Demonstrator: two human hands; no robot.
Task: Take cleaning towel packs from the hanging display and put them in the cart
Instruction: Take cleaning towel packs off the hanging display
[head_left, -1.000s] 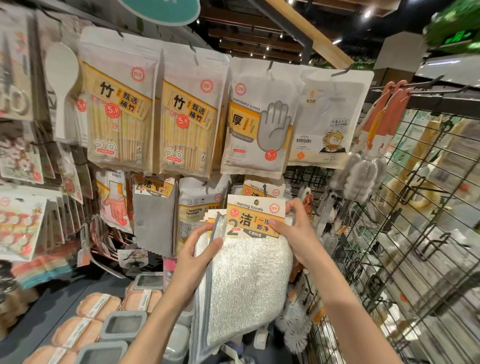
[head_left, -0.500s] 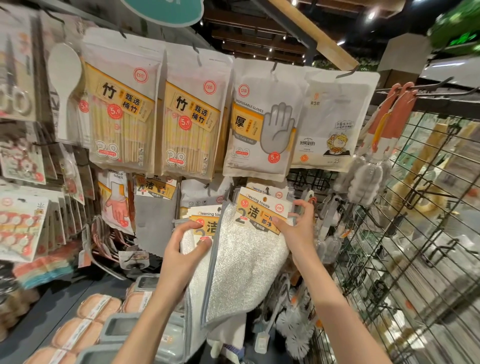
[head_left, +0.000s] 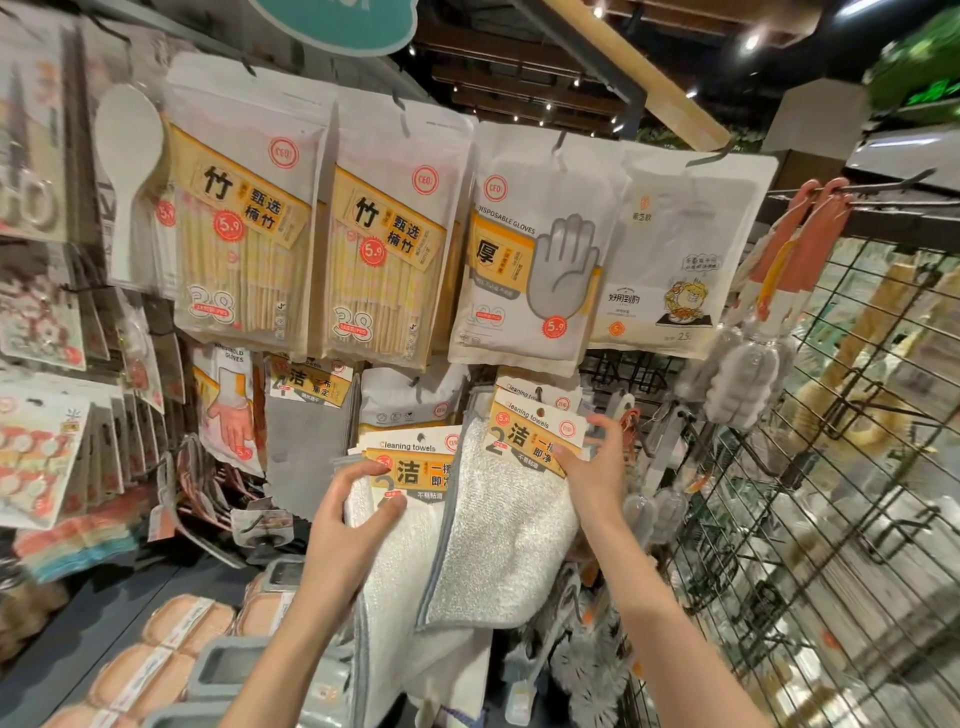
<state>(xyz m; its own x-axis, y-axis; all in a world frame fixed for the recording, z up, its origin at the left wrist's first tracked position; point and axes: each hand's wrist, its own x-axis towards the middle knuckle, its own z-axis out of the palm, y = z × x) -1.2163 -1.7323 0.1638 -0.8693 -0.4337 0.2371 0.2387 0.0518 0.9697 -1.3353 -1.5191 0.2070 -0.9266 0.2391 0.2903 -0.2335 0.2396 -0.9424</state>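
Note:
White cleaning towel packs with yellow "Cleaning towels" header cards hang low in the middle of the display. My left hand (head_left: 353, 514) grips a bunch of packs (head_left: 400, 551) pulled out to the left, thumb on the front card. My right hand (head_left: 592, 467) pinches the card of another pack (head_left: 504, 540), which still hangs by the hook with more packs behind it. The cart is out of view.
Above hang chopstick packs (head_left: 244, 234) and disposable glove bags (head_left: 535, 260). A black wire grid rack (head_left: 810, 509) with bottle brushes (head_left: 743, 374) stands to the right. Grey cloth packs (head_left: 306, 421) hang left of the towels. Sponges (head_left: 171, 654) and grey boxes lie on the shelf below.
My left hand has drawn a bunch of towel packs to the left, apart from the pack my right hand holds. The right-hand pack has risen and tilted by the hook.

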